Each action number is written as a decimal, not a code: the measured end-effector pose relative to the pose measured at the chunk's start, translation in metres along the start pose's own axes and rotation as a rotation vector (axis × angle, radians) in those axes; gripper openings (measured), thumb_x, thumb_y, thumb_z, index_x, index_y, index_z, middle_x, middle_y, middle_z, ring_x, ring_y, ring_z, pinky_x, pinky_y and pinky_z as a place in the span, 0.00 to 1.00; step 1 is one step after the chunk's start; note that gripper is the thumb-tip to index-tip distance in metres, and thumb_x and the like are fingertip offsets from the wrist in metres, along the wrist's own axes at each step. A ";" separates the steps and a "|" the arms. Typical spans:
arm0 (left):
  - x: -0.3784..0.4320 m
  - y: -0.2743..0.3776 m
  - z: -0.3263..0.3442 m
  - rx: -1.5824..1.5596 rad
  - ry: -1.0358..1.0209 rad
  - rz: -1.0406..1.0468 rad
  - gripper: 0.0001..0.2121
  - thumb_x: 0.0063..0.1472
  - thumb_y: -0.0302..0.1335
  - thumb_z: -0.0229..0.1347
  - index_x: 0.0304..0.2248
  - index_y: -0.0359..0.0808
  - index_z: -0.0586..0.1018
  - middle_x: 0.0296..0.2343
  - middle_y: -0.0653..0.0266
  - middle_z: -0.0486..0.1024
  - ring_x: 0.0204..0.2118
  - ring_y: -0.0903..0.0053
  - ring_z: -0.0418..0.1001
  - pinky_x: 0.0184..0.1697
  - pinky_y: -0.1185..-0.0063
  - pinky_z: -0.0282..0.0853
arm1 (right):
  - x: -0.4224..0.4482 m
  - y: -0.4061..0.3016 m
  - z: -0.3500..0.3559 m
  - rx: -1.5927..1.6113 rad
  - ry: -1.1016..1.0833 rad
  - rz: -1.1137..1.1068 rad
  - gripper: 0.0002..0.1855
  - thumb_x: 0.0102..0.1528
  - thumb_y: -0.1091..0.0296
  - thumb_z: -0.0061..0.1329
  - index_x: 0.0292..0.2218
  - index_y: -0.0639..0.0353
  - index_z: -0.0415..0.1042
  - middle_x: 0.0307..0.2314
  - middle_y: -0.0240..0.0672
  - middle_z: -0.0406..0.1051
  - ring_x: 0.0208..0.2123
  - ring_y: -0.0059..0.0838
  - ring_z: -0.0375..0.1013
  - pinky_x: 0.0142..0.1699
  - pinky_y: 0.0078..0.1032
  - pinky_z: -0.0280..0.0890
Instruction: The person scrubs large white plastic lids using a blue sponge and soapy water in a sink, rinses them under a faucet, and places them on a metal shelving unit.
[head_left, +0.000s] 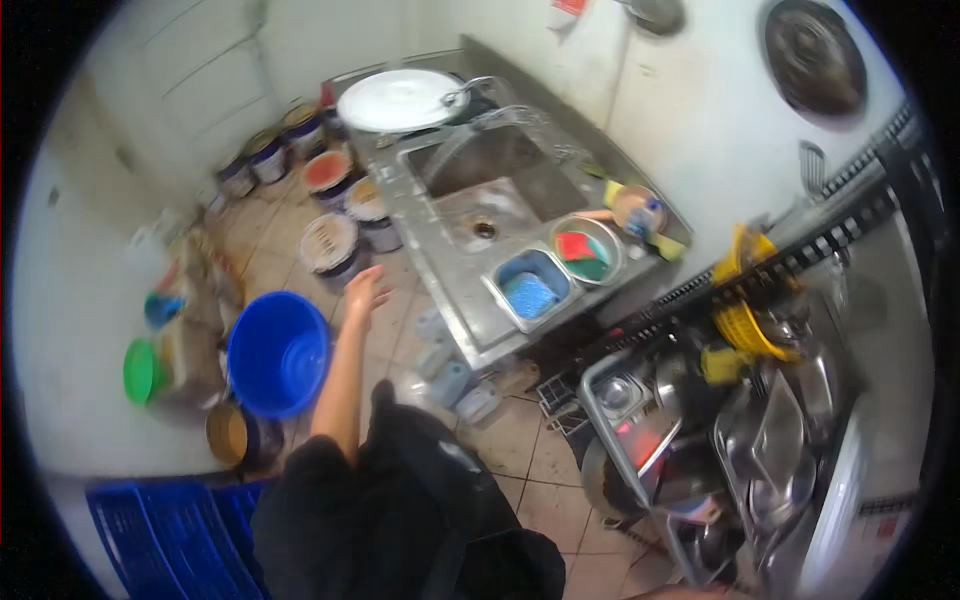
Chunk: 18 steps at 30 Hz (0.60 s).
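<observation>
Over the tiled floor, my left hand (367, 295) is stretched out empty, fingers apart. It is between a blue plastic tub (279, 354) and the steel sink counter (450, 300), near a lidded bucket (328, 241). Of my right side, only a sliver of skin (679, 593) shows at the bottom edge, by the rack; what that hand does is hidden. On the counter are a steel pan (531, 289) with blue contents, a round bowl (587, 251) holding red and green scouring pads, and a large white oval platter (403, 100) beside the sink basin (487, 195).
Several lidded buckets (266, 156) line the left wall. Blue plastic crates (169, 540) stand at the lower left, near a green bowl (141, 371). Plastic jugs (478, 401) sit beneath the counter's corner. A metal rack (619, 442) on the right holds steel pans and a yellow basket (750, 330).
</observation>
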<state>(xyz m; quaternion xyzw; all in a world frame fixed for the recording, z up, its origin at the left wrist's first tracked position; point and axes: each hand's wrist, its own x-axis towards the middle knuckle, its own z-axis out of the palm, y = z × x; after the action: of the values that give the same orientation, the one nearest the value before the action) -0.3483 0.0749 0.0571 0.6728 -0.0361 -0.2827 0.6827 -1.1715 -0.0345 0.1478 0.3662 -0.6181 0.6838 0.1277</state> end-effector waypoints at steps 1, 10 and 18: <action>0.000 0.005 -0.008 -0.035 0.003 -0.016 0.16 0.59 0.35 0.51 0.45 0.38 0.73 0.42 0.63 0.73 0.36 0.70 0.75 0.38 0.75 0.68 | -0.050 -0.020 0.004 -0.013 -0.093 0.012 0.23 0.59 0.60 0.37 0.52 0.64 0.59 0.44 0.48 0.66 0.41 0.45 0.70 0.43 0.36 0.67; 0.122 0.035 -0.116 -0.013 0.211 -0.033 0.14 0.59 0.32 0.51 0.43 0.35 0.74 0.35 0.67 0.75 0.34 0.77 0.74 0.35 0.79 0.68 | -0.434 -0.101 0.016 -0.156 -1.619 0.572 0.19 0.59 0.62 0.39 0.49 0.62 0.63 0.37 0.45 0.71 0.37 0.36 0.73 0.37 0.28 0.69; 0.538 0.155 -0.088 0.268 0.271 0.324 0.26 0.52 0.38 0.58 0.43 0.24 0.70 0.38 0.50 0.73 0.38 0.62 0.73 0.40 0.75 0.67 | -0.554 -0.271 0.147 -0.092 -1.613 0.116 0.09 0.58 0.68 0.42 0.36 0.65 0.67 0.28 0.41 0.71 0.31 0.31 0.71 0.36 0.25 0.66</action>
<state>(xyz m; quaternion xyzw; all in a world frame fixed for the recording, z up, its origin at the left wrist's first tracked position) 0.1929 -0.0898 0.0158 0.7746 -0.0890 -0.0696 0.6223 -0.5634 0.0367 -0.0179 0.7083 -0.5655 0.1886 -0.3781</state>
